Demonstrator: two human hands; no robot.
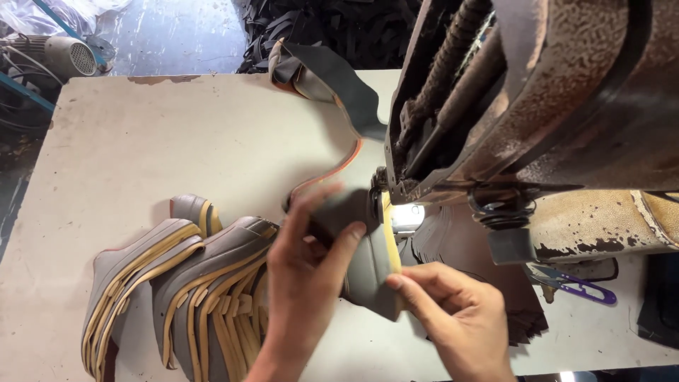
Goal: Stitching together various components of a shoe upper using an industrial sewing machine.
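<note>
My left hand [305, 272] pinches a grey leather piece [368, 265] with a yellow edge strip, held at the foot of a worn sewing machine [523, 99]. My right hand [456, 315] grips the same piece from its near right side, fingers curled on the yellow edge. A long grey strip with an orange edge [339, 92] trails from the machine toward the table's far side. The needle area is lit by a small bright lamp [407, 212].
A fanned stack of grey pieces with yellow trim [184, 290] lies on the pale table [177, 141] at the near left. Purple-handled snips [587, 288] rest at the right. Dark scraps [332, 28] are piled beyond the table; a motor [67, 55] sits far left.
</note>
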